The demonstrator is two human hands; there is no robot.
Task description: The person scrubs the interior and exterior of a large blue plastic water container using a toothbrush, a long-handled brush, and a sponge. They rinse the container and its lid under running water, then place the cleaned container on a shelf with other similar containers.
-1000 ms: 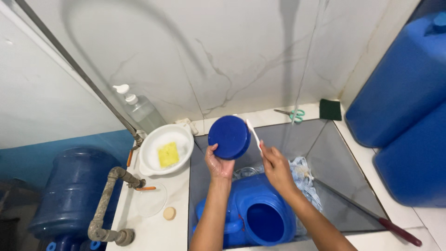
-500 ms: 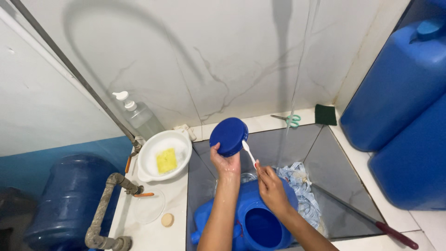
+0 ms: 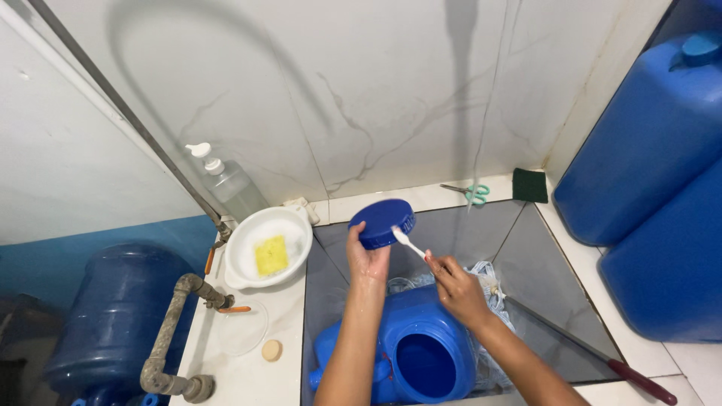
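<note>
— Holding what? 
— Left hand (image 3: pixel 366 259) gripping the blue lid (image 3: pixel 383 222) from below, up over the sink (image 3: pixel 526 248). Right hand (image 3: pixel 457 289) pinching a white brush (image 3: pixel 408 242).

— Lying which way? 
— Sitting at ten o'clock from the right fingers. Brush pointing long-ways at ten o'clock, tip touching the rim. Lid tilting, flat side facing up.

Sink (image 3: pixel 526 248): set into the counter (image 3: pixel 248 372).
Jerrycan (image 3: pixel 421 361): laid in the sink, under the lid (image 3: pixel 381 222).
Bowl (image 3: pixel 267 252): placed left of the sink; sponge (image 3: pixel 271 255) inside.
Scissors (image 3: pixel 468 193): left on the ledge behind.
</note>
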